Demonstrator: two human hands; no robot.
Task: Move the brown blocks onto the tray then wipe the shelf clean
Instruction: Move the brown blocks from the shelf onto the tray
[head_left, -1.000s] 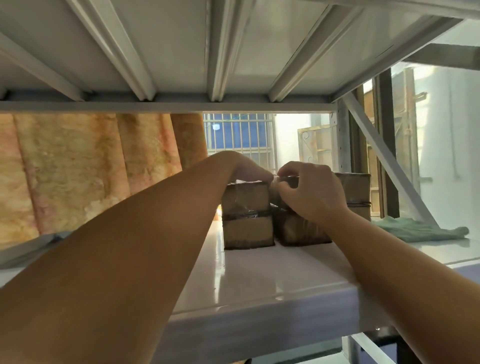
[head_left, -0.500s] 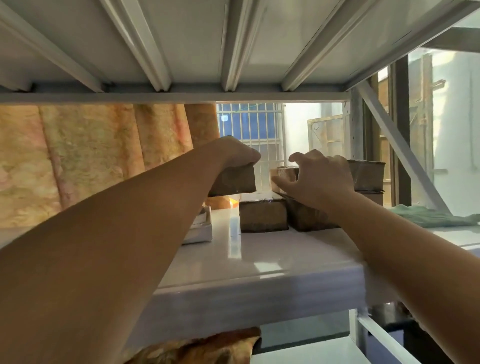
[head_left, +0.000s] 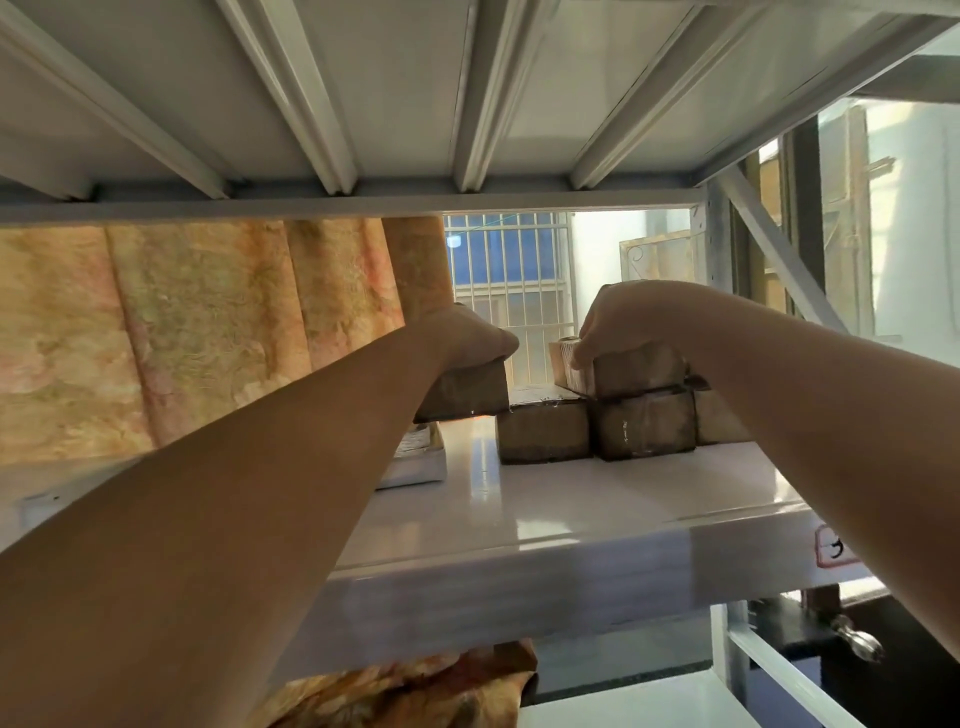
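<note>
My left hand (head_left: 467, 335) is shut on a brown block (head_left: 465, 397) and holds it in the air above the white shelf (head_left: 571, 499), left of the stack. My right hand (head_left: 628, 322) grips the top of another brown block (head_left: 618, 369) that sits tilted on the stack. Below it two more brown blocks (head_left: 543, 434) (head_left: 644, 428) rest side by side on the shelf. A further block (head_left: 719, 421) shows behind my right forearm. A white tray (head_left: 418, 460) lies on the shelf to the left, mostly hidden by my left arm.
The underside of the upper shelf (head_left: 389, 104) with metal ribs hangs close overhead. An orange patterned curtain (head_left: 182, 332) hangs behind on the left, a barred window (head_left: 509, 291) at centre. A diagonal brace and upright post (head_left: 769, 260) stand at the right.
My left hand has lifted one block off the left stack and carried it left. My right hand has closed on the top block of the right stack, which has tilted. The camera has tilted up.
</note>
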